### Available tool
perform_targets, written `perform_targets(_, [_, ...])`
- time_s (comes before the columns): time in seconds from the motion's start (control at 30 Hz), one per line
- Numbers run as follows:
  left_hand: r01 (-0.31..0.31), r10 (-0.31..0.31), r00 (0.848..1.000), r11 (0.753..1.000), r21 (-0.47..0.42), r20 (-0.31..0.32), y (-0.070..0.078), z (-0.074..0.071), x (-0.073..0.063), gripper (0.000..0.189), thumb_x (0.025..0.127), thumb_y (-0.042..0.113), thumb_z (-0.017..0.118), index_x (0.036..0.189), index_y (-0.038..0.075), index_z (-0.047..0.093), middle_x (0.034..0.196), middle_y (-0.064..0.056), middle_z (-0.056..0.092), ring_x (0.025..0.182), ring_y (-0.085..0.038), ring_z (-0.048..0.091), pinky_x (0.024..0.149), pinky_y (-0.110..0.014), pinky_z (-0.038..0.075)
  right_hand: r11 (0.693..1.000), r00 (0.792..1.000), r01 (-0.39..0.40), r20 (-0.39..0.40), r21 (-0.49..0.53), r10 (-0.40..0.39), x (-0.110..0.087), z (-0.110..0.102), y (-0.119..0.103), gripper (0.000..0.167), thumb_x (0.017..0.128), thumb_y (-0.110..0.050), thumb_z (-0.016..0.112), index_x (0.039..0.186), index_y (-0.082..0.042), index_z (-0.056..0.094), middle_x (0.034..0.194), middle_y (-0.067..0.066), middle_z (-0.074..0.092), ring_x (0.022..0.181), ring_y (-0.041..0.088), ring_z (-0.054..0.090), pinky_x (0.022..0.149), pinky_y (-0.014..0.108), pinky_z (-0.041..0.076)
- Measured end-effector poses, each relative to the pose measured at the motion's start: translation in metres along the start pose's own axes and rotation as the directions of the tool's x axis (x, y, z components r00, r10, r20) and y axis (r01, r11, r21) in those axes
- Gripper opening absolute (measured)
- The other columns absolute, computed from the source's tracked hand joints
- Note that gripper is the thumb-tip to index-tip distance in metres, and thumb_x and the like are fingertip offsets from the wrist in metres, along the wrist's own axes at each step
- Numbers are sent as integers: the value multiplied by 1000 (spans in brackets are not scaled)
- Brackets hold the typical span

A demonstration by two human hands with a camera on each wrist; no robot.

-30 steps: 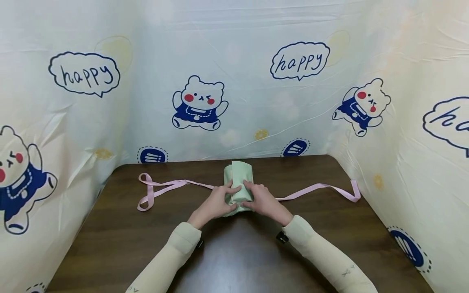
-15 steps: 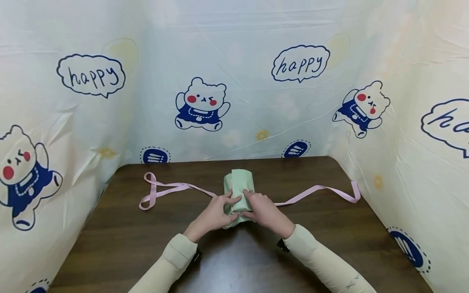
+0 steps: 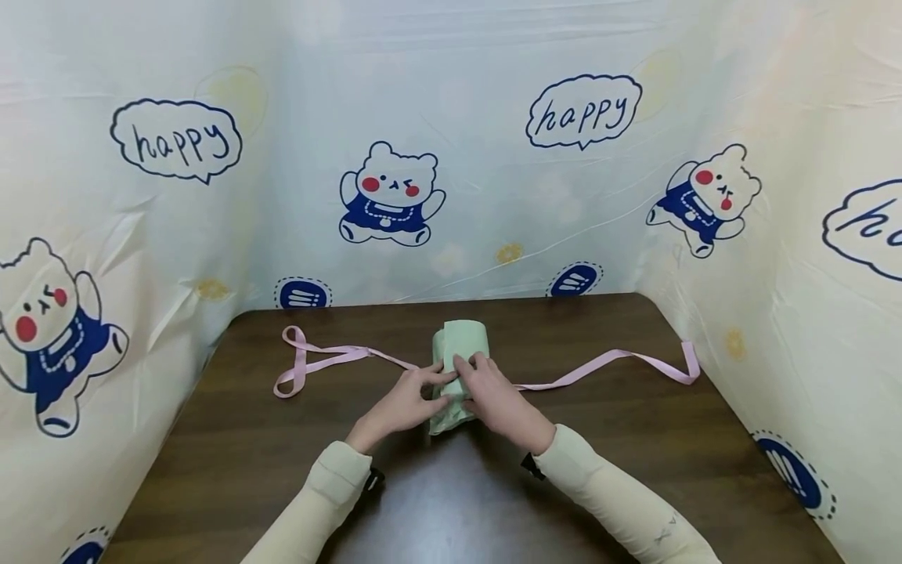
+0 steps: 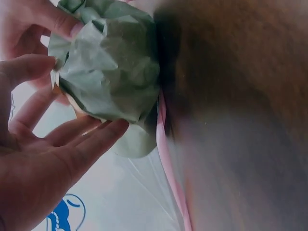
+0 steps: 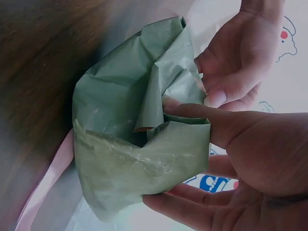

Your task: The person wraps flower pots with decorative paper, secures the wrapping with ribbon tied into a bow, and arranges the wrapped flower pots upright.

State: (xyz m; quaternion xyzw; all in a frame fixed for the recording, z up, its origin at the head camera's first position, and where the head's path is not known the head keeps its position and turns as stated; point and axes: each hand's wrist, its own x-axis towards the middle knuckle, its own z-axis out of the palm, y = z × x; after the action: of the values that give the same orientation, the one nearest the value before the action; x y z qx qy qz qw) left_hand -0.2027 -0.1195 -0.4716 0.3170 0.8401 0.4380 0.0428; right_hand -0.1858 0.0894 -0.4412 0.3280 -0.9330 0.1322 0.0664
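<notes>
Head view: a rounded, pale green paper-like package [image 3: 465, 337] lies mid-counter [image 3: 451, 501], long axis near to far, smooth far end; flat pink ribbon [image 3: 327, 354] trails left and right. Left hand [image 3: 405, 401] and right hand [image 3: 503, 399] grip its sides.

Left wrist: the near end is crumpled, left fingers [image 4: 91, 147] along it.

Right wrist: stiff, pleated folds, right thumb [image 5: 204, 115] tucked in.

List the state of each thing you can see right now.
Green bundle, wrapped; near end crumpled, folds not lying flat.
Pink ribbon, lying on the table on either side of the bundle, looped at its left end, not tied over it.
Left hand, touching the bundle, fingers extended.
Right hand, thumb in the near-end fold, fingers against the bundle.
Backdrop, hanging, creased.
</notes>
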Motion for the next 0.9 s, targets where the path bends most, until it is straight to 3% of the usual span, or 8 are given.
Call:
perform_targets(0.03, [-6,6,1000,1000,-7,-1,-2,-1,0,44,97,14,69,139,3,61,148,-30,47,140,-44,43,84,-48,55,1000,1000,4,3,-5,-4,1,0,0,70,84,-12,85,142,2,50,119,23,56,98,34,59,82,40,56])
perform_targets(0.17, [-17,17,1000,1000,-26,16,-5,-8,0,46,96,19,72,139,6,62,148,-27,48,142,-41,43,96,-57,52,999,1000,-17,11,-32,17,4,-1,-2,65,82,-14,86,137,1,55,116,23,56,93,34,58,78,39,57])
perform_targets(0.3, [-17,19,999,998,-62,43,-13,-17,0,44,98,24,70,138,8,64,149,-23,50,140,-37,47,99,-57,50,996,998,-58,35,-60,61,5,-2,-4,65,82,-17,87,137,1,58,118,26,56,95,37,59,76,39,58])
perform_targets(0.4, [-9,10,1000,997,-83,14,-21,-29,0,38,99,18,67,135,5,66,142,-22,58,127,-36,60,95,-53,53,994,995,-84,47,-67,88,6,-2,-5,66,82,-18,87,138,1,58,121,27,56,97,38,60,77,40,59])
perform_targets(0.6, [81,-67,991,990,112,-117,-49,-74,-7,27,93,-1,68,119,-2,73,114,-24,72,95,-32,72,83,-48,58,992,993,-104,49,-66,107,7,0,-7,67,81,-18,88,138,1,58,119,27,56,92,36,58,76,40,58])
perform_targets(0.67, [154,-133,985,965,213,-112,-61,-93,-14,25,90,-2,69,115,-5,73,109,-25,73,90,-31,71,82,-51,58,992,993,-103,55,-78,108,8,0,-8,67,81,-18,88,138,1,58,118,26,56,91,35,58,76,39,58])
perform_targets(0.77, [264,-255,964,897,356,-74,-79,-116,-24,26,87,-1,72,112,-9,72,103,-25,73,87,-31,67,83,-53,56,990,993,-98,57,-102,105,10,-1,-10,66,81,-19,88,137,0,59,117,25,57,90,34,58,76,38,58])
perform_targets(0.9, [409,-442,896,779,475,-47,-100,-137,-36,25,85,3,75,105,-10,68,90,-19,68,78,-29,60,77,-49,54,989,993,-99,55,-111,106,10,-3,-12,66,80,-19,88,137,0,59,116,25,57,89,34,59,76,37,58])
